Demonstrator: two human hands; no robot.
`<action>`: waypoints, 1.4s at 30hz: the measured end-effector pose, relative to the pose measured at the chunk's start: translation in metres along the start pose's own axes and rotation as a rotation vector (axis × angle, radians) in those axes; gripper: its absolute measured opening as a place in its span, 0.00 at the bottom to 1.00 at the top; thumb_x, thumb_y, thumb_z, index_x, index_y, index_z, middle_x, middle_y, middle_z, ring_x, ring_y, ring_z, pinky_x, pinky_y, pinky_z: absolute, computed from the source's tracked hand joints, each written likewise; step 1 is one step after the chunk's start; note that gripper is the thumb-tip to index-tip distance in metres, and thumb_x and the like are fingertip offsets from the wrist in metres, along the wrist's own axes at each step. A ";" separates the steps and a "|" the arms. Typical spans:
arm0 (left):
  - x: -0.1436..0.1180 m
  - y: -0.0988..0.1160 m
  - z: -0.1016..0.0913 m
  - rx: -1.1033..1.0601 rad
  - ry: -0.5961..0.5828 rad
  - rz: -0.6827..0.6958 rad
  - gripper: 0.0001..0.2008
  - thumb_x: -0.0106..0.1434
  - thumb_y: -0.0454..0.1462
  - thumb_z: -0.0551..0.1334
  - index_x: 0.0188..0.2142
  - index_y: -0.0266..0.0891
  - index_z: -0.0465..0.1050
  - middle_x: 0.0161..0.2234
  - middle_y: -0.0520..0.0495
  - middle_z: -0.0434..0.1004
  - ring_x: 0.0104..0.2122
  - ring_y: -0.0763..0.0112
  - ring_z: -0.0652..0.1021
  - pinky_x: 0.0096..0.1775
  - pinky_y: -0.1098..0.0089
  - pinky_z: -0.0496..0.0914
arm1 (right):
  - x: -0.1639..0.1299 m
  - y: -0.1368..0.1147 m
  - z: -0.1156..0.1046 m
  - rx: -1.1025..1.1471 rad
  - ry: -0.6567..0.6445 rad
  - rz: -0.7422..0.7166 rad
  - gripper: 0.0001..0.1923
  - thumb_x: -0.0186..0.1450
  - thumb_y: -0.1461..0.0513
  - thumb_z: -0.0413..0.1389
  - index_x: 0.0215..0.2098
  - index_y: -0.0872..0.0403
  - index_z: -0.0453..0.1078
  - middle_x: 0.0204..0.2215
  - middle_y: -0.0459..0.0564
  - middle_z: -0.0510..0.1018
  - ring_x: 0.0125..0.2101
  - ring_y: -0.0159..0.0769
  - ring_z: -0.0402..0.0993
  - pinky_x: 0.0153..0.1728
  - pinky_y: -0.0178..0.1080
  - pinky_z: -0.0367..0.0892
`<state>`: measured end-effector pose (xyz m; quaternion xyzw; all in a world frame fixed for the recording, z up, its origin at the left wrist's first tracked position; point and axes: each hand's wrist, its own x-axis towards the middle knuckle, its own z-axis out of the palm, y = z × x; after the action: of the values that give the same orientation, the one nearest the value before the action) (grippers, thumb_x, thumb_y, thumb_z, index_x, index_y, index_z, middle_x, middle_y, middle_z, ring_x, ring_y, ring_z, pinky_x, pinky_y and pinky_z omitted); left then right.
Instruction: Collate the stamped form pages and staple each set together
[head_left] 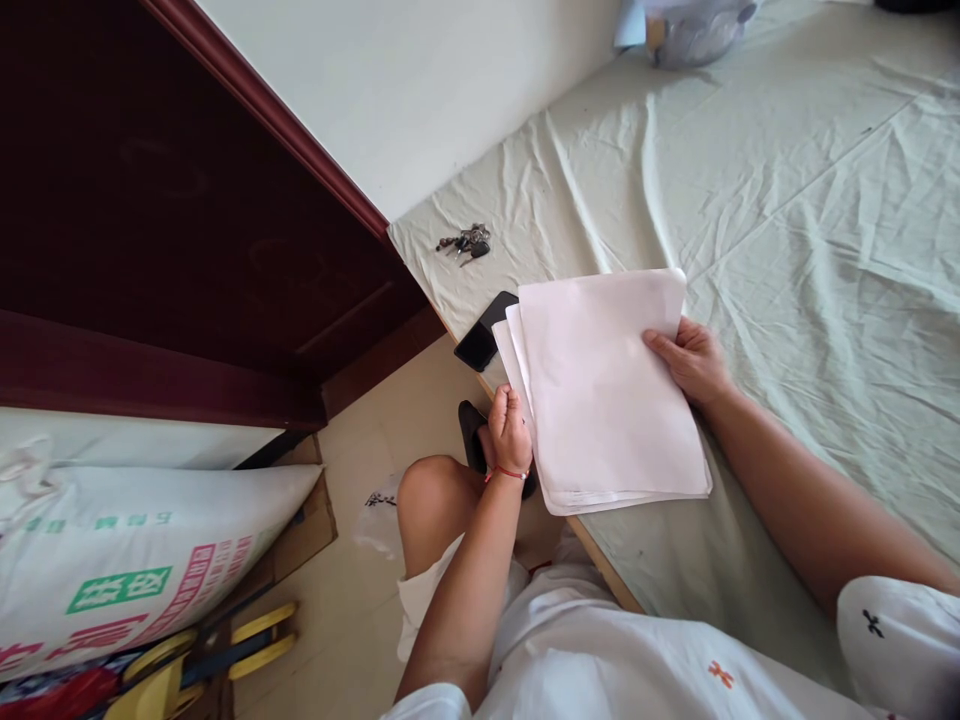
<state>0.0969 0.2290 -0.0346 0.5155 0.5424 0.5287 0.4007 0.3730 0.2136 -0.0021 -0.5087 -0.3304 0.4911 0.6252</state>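
The person holds a stack of white paper sheets (607,390) over the edge of the bed (787,200), between 2 hands. The left hand (510,430) pinches the stack's near-left edge; the right hand (690,358) grips its right edge, thumb on top. A black phone (484,335) lies just beyond the sheets, keys (466,242) farther off.

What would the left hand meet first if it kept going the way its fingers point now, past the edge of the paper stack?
Probably the black phone. The left hand grips the stack of white sheets at its left edge, fingers aimed up and away along it. The phone lies just beyond, partly under the sheets; the keys are farther on. Depth is unclear.
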 end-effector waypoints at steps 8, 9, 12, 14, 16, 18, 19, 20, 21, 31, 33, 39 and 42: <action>-0.002 0.003 0.001 -0.025 -0.066 0.030 0.22 0.68 0.57 0.58 0.31 0.42 0.67 0.27 0.53 0.61 0.29 0.71 0.64 0.36 0.71 0.63 | 0.001 0.002 -0.002 -0.028 -0.013 0.011 0.15 0.58 0.51 0.70 0.39 0.49 0.79 0.31 0.46 0.84 0.27 0.39 0.80 0.26 0.39 0.77; -0.002 0.003 0.001 -0.014 -0.067 0.033 0.22 0.68 0.57 0.58 0.31 0.42 0.66 0.27 0.54 0.61 0.29 0.71 0.64 0.36 0.71 0.62 | 0.001 0.002 -0.002 -0.030 -0.012 0.011 0.16 0.57 0.51 0.70 0.39 0.49 0.79 0.31 0.47 0.84 0.27 0.39 0.80 0.26 0.39 0.77; -0.001 0.003 0.001 0.025 -0.071 0.048 0.22 0.69 0.57 0.56 0.32 0.42 0.66 0.27 0.54 0.61 0.29 0.71 0.64 0.36 0.71 0.62 | 0.000 0.002 -0.002 -0.033 -0.008 0.012 0.16 0.57 0.50 0.70 0.39 0.49 0.79 0.30 0.47 0.83 0.27 0.39 0.80 0.26 0.39 0.77; -0.001 0.003 0.001 0.044 -0.078 0.057 0.21 0.70 0.56 0.56 0.33 0.42 0.67 0.27 0.54 0.61 0.29 0.71 0.64 0.35 0.70 0.61 | 0.001 0.003 -0.002 -0.037 -0.002 0.012 0.17 0.57 0.50 0.70 0.39 0.49 0.78 0.31 0.46 0.83 0.27 0.39 0.80 0.26 0.38 0.77; -0.001 0.003 0.000 0.052 -0.077 0.064 0.21 0.70 0.56 0.56 0.33 0.42 0.66 0.27 0.54 0.61 0.28 0.71 0.63 0.35 0.70 0.61 | 0.002 0.004 -0.003 -0.047 0.012 0.001 0.17 0.58 0.50 0.69 0.39 0.49 0.78 0.31 0.46 0.83 0.26 0.37 0.79 0.26 0.37 0.76; -0.001 0.003 0.001 0.056 -0.073 0.067 0.21 0.70 0.56 0.55 0.32 0.42 0.66 0.26 0.54 0.61 0.28 0.71 0.63 0.34 0.70 0.60 | 0.002 0.004 -0.004 -0.061 0.027 -0.022 0.16 0.59 0.50 0.68 0.39 0.50 0.78 0.31 0.46 0.83 0.26 0.36 0.79 0.26 0.37 0.76; -0.001 0.003 0.001 0.057 -0.070 0.069 0.21 0.71 0.56 0.55 0.32 0.42 0.66 0.26 0.54 0.61 0.28 0.71 0.63 0.34 0.70 0.60 | 0.003 0.004 -0.004 -0.069 0.036 -0.034 0.16 0.59 0.50 0.68 0.39 0.50 0.78 0.31 0.46 0.83 0.26 0.36 0.79 0.26 0.37 0.76; -0.001 0.003 0.001 0.059 -0.068 0.071 0.21 0.71 0.56 0.55 0.32 0.42 0.66 0.26 0.54 0.61 0.28 0.71 0.63 0.34 0.70 0.60 | 0.003 0.004 -0.003 -0.079 0.043 -0.044 0.15 0.59 0.50 0.68 0.38 0.50 0.78 0.30 0.45 0.83 0.26 0.36 0.79 0.26 0.37 0.76; -0.001 0.003 0.001 0.060 -0.065 0.073 0.21 0.71 0.56 0.55 0.32 0.42 0.66 0.26 0.54 0.61 0.28 0.71 0.64 0.34 0.70 0.60 | 0.003 0.003 -0.003 -0.089 0.049 -0.050 0.15 0.59 0.50 0.68 0.38 0.50 0.78 0.30 0.45 0.83 0.26 0.36 0.78 0.27 0.38 0.76; -0.001 0.002 0.001 0.071 -0.056 0.084 0.21 0.71 0.55 0.55 0.32 0.42 0.65 0.26 0.54 0.61 0.28 0.71 0.64 0.34 0.70 0.60 | 0.002 0.003 -0.002 -0.095 0.059 -0.066 0.14 0.59 0.50 0.68 0.39 0.48 0.79 0.32 0.45 0.83 0.28 0.37 0.79 0.28 0.39 0.77; -0.001 0.002 0.000 0.077 -0.053 0.085 0.21 0.71 0.55 0.54 0.32 0.42 0.65 0.26 0.54 0.61 0.28 0.71 0.64 0.34 0.69 0.60 | 0.003 0.003 -0.002 -0.097 0.058 -0.070 0.14 0.59 0.50 0.68 0.40 0.48 0.79 0.32 0.45 0.83 0.28 0.37 0.79 0.29 0.39 0.77; -0.001 0.006 0.001 0.084 -0.048 0.077 0.22 0.71 0.56 0.54 0.31 0.42 0.64 0.26 0.55 0.59 0.28 0.71 0.62 0.34 0.69 0.59 | 0.004 0.003 -0.002 -0.101 0.062 -0.077 0.16 0.59 0.49 0.68 0.40 0.49 0.77 0.31 0.45 0.82 0.27 0.36 0.77 0.28 0.38 0.75; -0.001 0.007 0.002 0.069 -0.035 0.071 0.23 0.71 0.56 0.55 0.30 0.41 0.63 0.26 0.55 0.59 0.28 0.72 0.62 0.34 0.70 0.60 | 0.005 0.002 -0.002 -0.078 0.111 -0.117 0.15 0.57 0.51 0.70 0.35 0.49 0.75 0.28 0.42 0.79 0.24 0.32 0.73 0.25 0.35 0.72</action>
<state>0.0999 0.2275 -0.0280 0.5571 0.5347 0.5143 0.3732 0.3758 0.2172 -0.0053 -0.5390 -0.3433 0.4117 0.6498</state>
